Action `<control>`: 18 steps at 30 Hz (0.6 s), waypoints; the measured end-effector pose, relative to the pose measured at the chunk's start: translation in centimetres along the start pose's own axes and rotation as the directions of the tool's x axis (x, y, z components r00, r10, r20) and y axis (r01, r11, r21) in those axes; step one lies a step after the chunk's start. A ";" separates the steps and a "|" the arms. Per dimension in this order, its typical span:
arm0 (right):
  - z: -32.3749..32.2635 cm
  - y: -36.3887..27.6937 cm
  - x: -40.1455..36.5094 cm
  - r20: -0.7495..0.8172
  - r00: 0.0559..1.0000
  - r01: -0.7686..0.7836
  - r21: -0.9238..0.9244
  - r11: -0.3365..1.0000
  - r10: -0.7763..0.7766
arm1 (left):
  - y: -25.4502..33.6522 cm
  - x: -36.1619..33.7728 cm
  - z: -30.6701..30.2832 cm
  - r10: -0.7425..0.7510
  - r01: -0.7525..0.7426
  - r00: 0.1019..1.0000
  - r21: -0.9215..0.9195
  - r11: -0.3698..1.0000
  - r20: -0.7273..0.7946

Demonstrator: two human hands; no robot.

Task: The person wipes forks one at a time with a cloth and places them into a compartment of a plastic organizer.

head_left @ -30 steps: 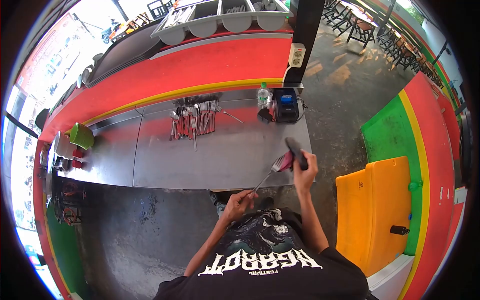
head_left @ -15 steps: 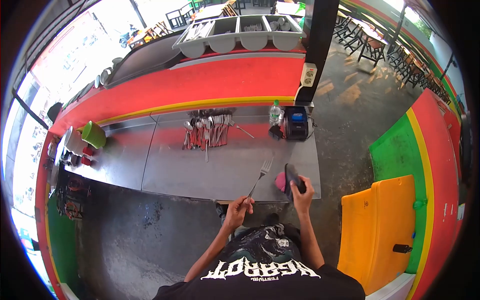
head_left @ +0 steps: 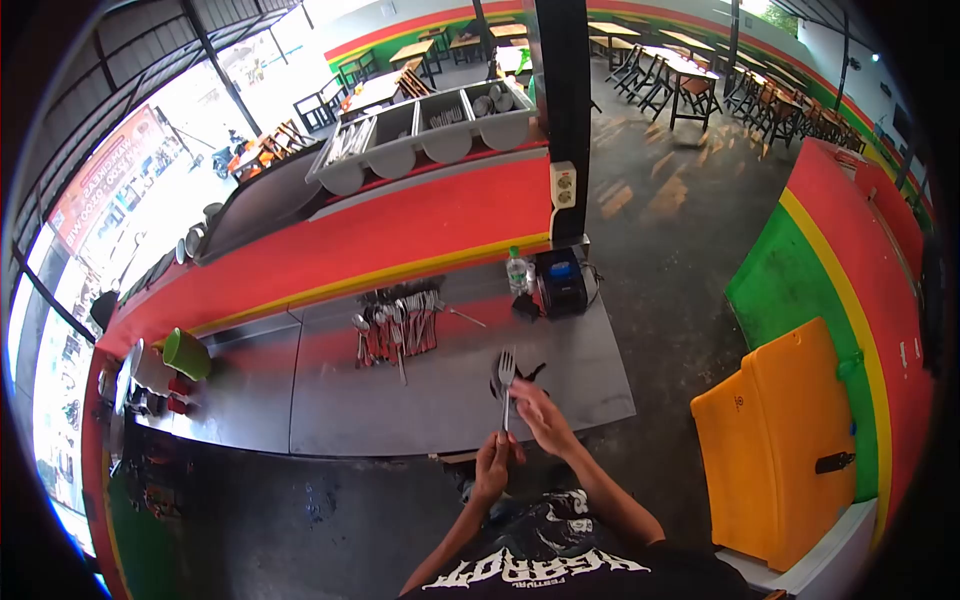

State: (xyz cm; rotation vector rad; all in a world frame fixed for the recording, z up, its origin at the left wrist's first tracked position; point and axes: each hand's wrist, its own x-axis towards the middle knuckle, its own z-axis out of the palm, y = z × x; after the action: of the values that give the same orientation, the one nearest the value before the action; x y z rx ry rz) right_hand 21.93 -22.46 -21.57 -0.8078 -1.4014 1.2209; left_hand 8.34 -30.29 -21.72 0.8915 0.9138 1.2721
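Note:
My left hand [head_left: 494,466] is closed around the lower handle of a metal fork [head_left: 507,368], its tines pointing up and away from me. My right hand [head_left: 541,418] is close beside the fork's neck, fingers reaching toward it. At its fingertips is a dark thing that looks like a cloth [head_left: 496,386], showing on both sides of the fork and partly hidden by it. Beyond my hands, a row of spoons and forks [head_left: 400,328] lies on the steel counter [head_left: 340,410]. One separate fork [head_left: 465,317] lies to the right of the row.
A water bottle [head_left: 516,272] and a black device [head_left: 562,282] stand at the counter's right end. A green container [head_left: 186,353] is at the left. A grey cutlery holder [head_left: 425,130] sits on the red ledge [head_left: 400,205]. A yellow bin [head_left: 775,440] stands to the right.
My right hand has moved left with the dark thing, up to the fork. The fork is now more upright, and the pink thing no longer shows. The camera view has shifted.

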 end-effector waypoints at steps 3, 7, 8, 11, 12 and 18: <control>-0.4 -1.0 -1.3 0.323 0.906 -0.374 0.312 0.873 0.272 | -0.1 -0.3 -0.1 -0.048 0.049 0.999 -0.050 0.998 0.014; 0.5 -2.3 -1.2 0.309 0.908 -0.393 0.386 0.835 0.284 | 0.1 -0.6 -0.9 -0.109 0.112 0.993 -0.068 0.991 0.050; 0.4 -2.3 -1.2 0.322 0.899 -0.414 0.399 0.819 0.297 | 0.4 -0.6 -1.1 -0.126 0.131 0.990 -0.082 0.988 0.065; 1.1 -1.5 -0.6 0.279 0.909 -0.401 0.377 0.835 0.311 | 0.9 -0.5 -2.1 -0.198 0.201 0.979 -0.056 0.978 0.058; 1.4 -1.1 -0.3 0.247 0.919 -0.382 0.358 0.852 0.308 | 1.1 -0.4 -2.3 -0.165 0.164 0.986 0.031 0.986 0.031; 3.3 0.4 1.5 0.106 0.938 -0.345 0.207 0.915 0.330 | 0.7 1.9 -5.3 -0.101 0.110 0.994 0.264 0.958 -0.049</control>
State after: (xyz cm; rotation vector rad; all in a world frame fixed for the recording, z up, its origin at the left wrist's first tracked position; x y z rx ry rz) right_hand 18.34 -21.74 -21.30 -0.8801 -1.1795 1.6555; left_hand 3.33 -28.09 -23.28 1.0180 1.1644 1.0910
